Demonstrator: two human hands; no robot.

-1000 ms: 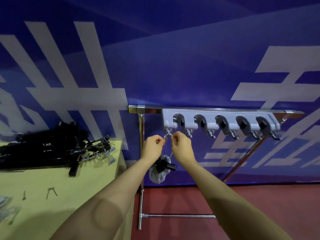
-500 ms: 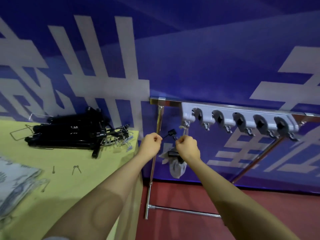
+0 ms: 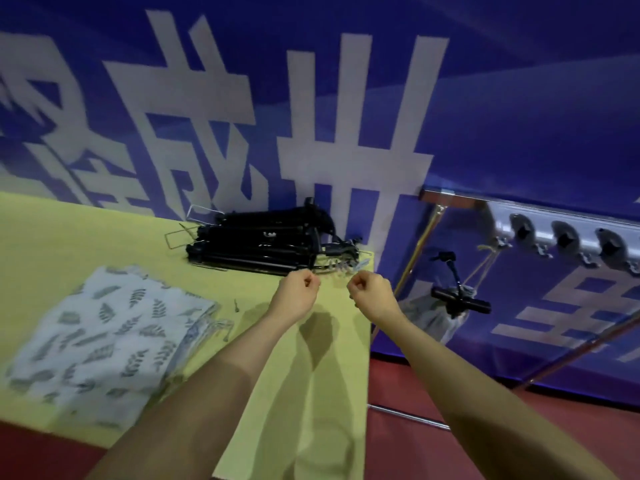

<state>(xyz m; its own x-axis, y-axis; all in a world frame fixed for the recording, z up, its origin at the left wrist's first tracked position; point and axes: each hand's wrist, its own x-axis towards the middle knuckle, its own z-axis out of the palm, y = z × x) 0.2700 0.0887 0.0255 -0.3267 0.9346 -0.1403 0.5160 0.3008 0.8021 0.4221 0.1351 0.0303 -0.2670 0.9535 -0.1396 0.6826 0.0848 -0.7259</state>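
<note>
— Count it: two hands up, one heap of black clip hangers (image 3: 256,242), one leaf-print cloth (image 3: 104,337).

— Your left hand (image 3: 294,294) and right hand (image 3: 372,294) are curled fists, side by side, gripping nothing visible. The heap lies just beyond them on the yellow table (image 3: 86,233).

**A:** Where does the camera sit?

**B:** On the person's head. It looks forward and down along both forearms.

**A:** How near is it?

**B:** Close. The forearms run in from the bottom edge. The left hand (image 3: 294,294) and right hand (image 3: 372,294) sit about mid-frame, near the table's (image 3: 86,230) far right corner.

**A:** What does it face?

**B:** The banner (image 3: 519,98), which fills the upper half. The view is wide and tilted, so the table's back edge slopes. The rack (image 3: 446,195) is cut by the right edge, and the floor (image 3: 519,445) shows lower right.

**A:** Is it sharp?

**B:** No, it's blurred, most at the left.
</note>
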